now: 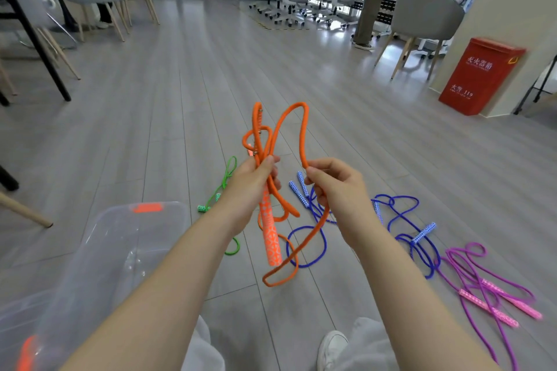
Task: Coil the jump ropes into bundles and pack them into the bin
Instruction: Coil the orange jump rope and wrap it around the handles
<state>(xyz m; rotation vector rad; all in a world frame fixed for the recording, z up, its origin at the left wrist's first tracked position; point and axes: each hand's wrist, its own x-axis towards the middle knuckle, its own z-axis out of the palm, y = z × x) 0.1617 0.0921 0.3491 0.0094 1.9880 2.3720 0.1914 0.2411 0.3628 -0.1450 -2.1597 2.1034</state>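
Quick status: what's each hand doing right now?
Left hand: grips the orange jump rope loops and handle.
Right hand: pinches the same rope's cord.

Reaching both bare forearms forward, left hand (251, 182) gripping with fingers curled, right hand (333, 187) pinching between thumb and curled fingers, palms facing each other.

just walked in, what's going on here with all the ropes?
A person is coiling an orange jump rope. The left hand grips its handle and gathered loops; the right hand pinches a loose strand. Green, blue and purple ropes lie uncoiled on the floor. The clear bin sits to the left.
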